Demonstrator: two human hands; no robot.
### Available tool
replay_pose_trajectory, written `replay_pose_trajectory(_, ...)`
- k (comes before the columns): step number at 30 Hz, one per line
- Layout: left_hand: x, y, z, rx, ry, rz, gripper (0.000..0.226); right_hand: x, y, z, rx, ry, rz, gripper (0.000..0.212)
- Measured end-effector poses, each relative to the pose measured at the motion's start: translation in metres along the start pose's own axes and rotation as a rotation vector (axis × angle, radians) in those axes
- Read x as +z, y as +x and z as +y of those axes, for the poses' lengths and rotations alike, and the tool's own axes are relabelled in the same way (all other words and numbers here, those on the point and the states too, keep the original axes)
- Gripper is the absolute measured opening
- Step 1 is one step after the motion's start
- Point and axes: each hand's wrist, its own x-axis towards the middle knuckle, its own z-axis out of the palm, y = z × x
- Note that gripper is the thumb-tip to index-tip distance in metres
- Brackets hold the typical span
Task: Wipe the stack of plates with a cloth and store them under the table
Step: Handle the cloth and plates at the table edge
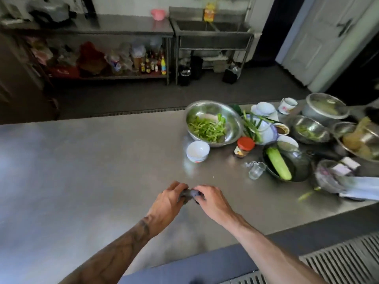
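1. Table (82, 160) of bare steel takes up most of the view, with kitchenware crowded at its right end.
2. Steel bowl (205, 108), the biggest dish there, stands at the far edge and holds cut green vegetables.
3. Dark pan (303, 167) sits nearer and further right, with a pale green cucumber (279, 163) lying across it.
4. Left hand (168, 198) is over the table near the front edge, its fingers curled round one end of the cloth.
5. Right hand (213, 200) is just beside it, fingertips bent down and pinching the other end; the two hands nearly touch.
6. White bowl (196, 158) stands upright just in front of the steel bowl, well apart from the hands.
7. Jar (244, 147) with a red lid stands between the white bowl and the pan.
8. Glass (256, 171) lies tipped on its side, just beside the pan's left rim.
9. Cloth (189, 194), small, grey and bunched, is held between the two hands, mostly hidden by the fingers.
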Motion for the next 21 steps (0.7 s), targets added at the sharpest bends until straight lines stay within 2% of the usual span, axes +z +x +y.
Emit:
replay_pose_trajectory(2,0.024,0.011,0.026,0.003,-0.001,-0.022,0.023,-0.019,-0.008,0.024,0.023,-0.015,0.021,0.031)
replay_pose_trajectory(4,0.045,0.022,0.047,-0.038,-0.022,-0.039,0.022,-0.036,-0.013,0.047,0.033,-0.020,0.004,0.032)
replay_pose_trajectory(8,0.088,0.047,0.080,-0.090,0.014,-0.106,0.041,-0.065,-0.010,0.098,0.030,0.037,-0.028,0.032)
replay_pose_trajectory(12,0.131,0.070,0.099,-0.172,0.136,-0.037,0.019,-0.091,0.002,0.155,-0.008,0.036,-0.121,0.037)
replay_pose_trajectory(16,0.156,0.101,0.108,-0.153,0.155,-0.008,0.020,-0.109,0.021,0.207,-0.027,0.071,-0.143,0.040)
replay_pose_trajectory(18,0.167,0.113,0.115,-0.177,0.141,-0.021,0.025,-0.114,0.031,0.224,-0.022,0.129,-0.116,0.043)
replay_pose_trajectory(21,0.188,0.124,0.124,-0.217,0.185,-0.076,0.047,-0.116,0.043,0.239,-0.052,0.177,-0.094,0.046)
